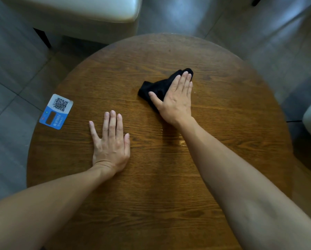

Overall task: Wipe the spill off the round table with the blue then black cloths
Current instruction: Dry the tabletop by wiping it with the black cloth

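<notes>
Black cloth (pixel 159 87) sits upper centre on the table (pixel 223 123), pinned under your right hand (pixel 174 100), fingers flat. Your left hand (pixel 110 143) lies spread, empty, lower left. Wet patch (pixel 180 141) glistens beside your right forearm.

The right hand (pixel 176 98) hides part of the black cloth (pixel 158 87); the table's (pixel 169 204) near edge is cut off.

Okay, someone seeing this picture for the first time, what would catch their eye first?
Probably the right hand pressed flat on a crumpled black cloth near the middle of the round wooden table. Next, the left hand lying flat and empty on the wood, and the blue-and-white QR code card at the table's left edge. A small wet glint shows beside the right forearm.
</notes>
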